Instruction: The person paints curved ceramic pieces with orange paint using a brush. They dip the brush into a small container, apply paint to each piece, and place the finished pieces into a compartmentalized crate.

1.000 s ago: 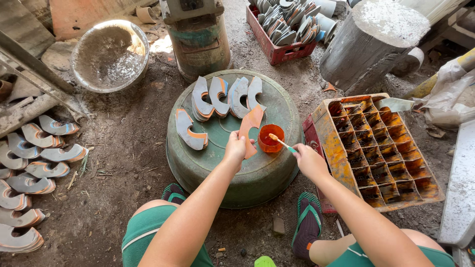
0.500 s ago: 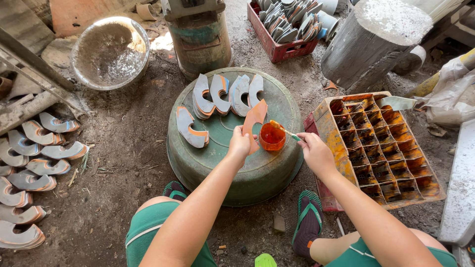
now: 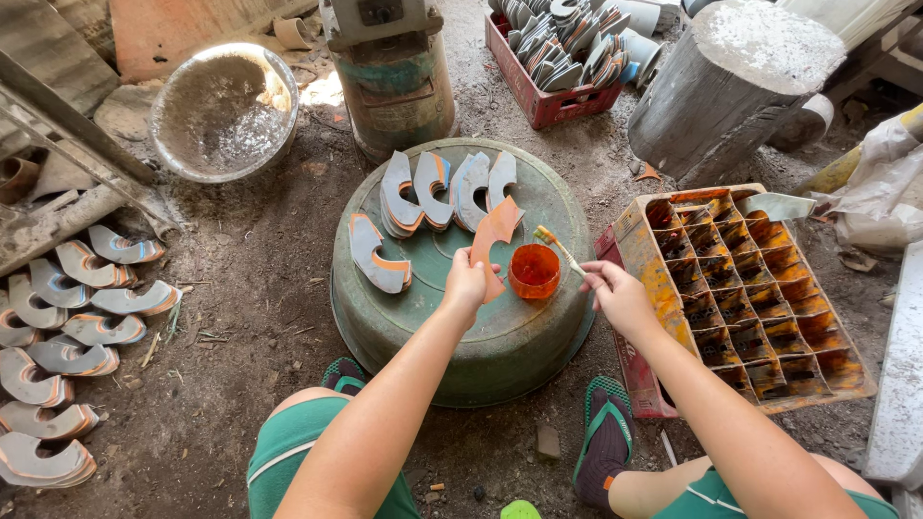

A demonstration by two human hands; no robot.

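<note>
Orange-coated curved piece point(image 3: 495, 234) standing on the green drum point(image 3: 404, 308), pinched upright in left hand point(image 3: 468, 284), right hand point(image 3: 615, 293) gripping the brush point(image 3: 556, 245) over the paint cup point(image 3: 535, 270) (brimful, near the drum's edge), probably risking a knocked cup or drips.

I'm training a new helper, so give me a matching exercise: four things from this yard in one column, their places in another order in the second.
Things:
1. brush
2. curved piece
3. orange cup
4. metal bowl

Places:
A. on the upturned green tub
B. in the right hand
C. on the dirt at upper left
D. in the left hand

Pairs: 1-B, 2-D, 3-A, 4-C
</note>
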